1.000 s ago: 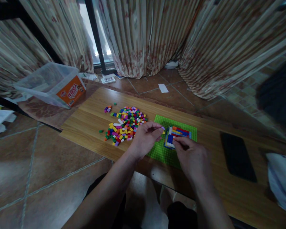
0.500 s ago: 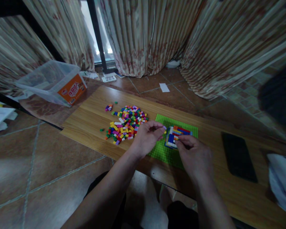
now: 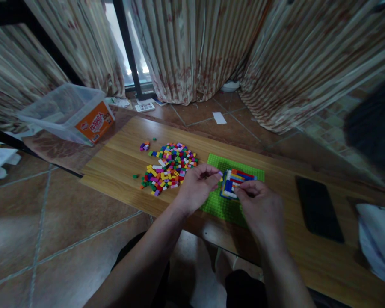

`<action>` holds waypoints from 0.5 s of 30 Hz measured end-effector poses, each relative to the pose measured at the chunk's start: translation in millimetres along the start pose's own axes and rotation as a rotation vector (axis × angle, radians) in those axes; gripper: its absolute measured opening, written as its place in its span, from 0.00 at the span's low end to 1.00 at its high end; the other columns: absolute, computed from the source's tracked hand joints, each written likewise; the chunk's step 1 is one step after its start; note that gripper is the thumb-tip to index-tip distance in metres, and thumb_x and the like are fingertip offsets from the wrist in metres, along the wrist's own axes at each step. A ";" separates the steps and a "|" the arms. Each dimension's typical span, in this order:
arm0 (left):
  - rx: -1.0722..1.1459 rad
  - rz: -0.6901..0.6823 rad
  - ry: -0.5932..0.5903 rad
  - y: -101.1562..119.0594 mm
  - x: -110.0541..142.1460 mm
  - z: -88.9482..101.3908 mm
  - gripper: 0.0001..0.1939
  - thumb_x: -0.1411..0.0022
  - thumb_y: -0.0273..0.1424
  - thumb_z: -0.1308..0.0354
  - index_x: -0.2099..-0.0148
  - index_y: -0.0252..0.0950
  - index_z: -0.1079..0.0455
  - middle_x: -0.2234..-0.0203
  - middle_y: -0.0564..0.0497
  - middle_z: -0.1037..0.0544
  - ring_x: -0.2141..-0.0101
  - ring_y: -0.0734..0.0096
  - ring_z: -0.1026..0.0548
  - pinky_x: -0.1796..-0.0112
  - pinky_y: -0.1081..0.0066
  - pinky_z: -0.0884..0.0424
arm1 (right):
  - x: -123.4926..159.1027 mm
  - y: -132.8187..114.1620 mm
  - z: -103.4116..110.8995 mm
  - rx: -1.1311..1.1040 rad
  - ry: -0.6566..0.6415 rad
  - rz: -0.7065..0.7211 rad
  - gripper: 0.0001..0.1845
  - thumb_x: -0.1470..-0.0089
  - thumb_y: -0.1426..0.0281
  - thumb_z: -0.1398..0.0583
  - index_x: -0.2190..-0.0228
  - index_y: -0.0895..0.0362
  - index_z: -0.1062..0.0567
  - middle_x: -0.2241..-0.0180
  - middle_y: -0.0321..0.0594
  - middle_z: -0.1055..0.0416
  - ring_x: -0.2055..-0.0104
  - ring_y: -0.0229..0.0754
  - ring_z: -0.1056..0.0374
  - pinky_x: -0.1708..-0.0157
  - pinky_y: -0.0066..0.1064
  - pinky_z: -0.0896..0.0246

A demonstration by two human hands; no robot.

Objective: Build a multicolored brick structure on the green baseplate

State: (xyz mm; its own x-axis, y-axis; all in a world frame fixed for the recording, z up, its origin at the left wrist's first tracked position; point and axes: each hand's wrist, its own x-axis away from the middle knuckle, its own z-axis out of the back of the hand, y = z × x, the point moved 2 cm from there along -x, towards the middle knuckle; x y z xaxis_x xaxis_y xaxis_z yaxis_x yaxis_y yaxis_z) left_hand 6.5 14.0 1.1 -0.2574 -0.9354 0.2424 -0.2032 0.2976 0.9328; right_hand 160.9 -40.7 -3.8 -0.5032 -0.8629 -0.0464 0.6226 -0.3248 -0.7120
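Observation:
A green studded baseplate lies on the wooden bench, carrying a low block of stacked toy bricks in blue, white, red, orange and yellow. Just left of the stack, my left hand is closed in a pinch on a small light-purple brick. Thumb and forefinger of my right hand are pressed together at the top of the stack; whatever sits between them is too small and covered to name. Further left spreads a heap of loose bricks in many colours, its right edge near my left hand.
A dark phone-like slab and a pale cloth or bag lie on the bench at the right. Beyond its left end stands a clear plastic bin with an orange label. Curtains hang behind, and a white paper lies on the floor.
The view has shifted slightly. Both hands keep nearly the same places, the left with the light-purple brick, the right at the stack.

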 end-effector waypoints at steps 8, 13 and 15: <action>0.010 -0.010 -0.002 -1.8 -0.3 -4.7 0.06 0.48 0.29 0.36 0.67 0.32 0.26 0.80 0.56 0.29 0.78 0.79 0.33 0.74 0.76 0.37 | -0.1 4.5 -3.4 0.026 0.010 0.022 0.06 0.52 0.65 0.39 0.73 0.54 0.25 0.71 0.41 0.21 0.70 0.47 0.26 0.68 0.36 0.38; 0.024 0.036 -0.021 -2.6 0.3 -8.8 0.07 0.47 0.29 0.36 0.65 0.31 0.24 0.77 0.54 0.26 0.76 0.80 0.32 0.72 0.76 0.35 | 5.4 3.0 1.8 -0.011 0.038 0.058 0.10 0.48 0.61 0.39 0.71 0.55 0.23 0.70 0.42 0.20 0.69 0.47 0.25 0.68 0.36 0.36; 0.035 0.041 -0.033 -3.9 0.1 -10.3 0.06 0.47 0.29 0.36 0.66 0.31 0.25 0.78 0.55 0.27 0.77 0.80 0.32 0.73 0.76 0.35 | 9.0 -0.5 5.3 -0.056 0.080 0.092 0.12 0.46 0.60 0.40 0.69 0.54 0.22 0.68 0.42 0.20 0.67 0.47 0.24 0.65 0.36 0.35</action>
State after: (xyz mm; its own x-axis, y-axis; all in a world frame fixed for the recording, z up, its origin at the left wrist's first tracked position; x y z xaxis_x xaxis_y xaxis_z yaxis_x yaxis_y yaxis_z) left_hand 16.9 10.8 0.2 -0.2970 -0.9158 0.2704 -0.2252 0.3424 0.9122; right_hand 159.3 -50.4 -0.2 -0.4928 -0.8538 -0.1677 0.6349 -0.2211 -0.7403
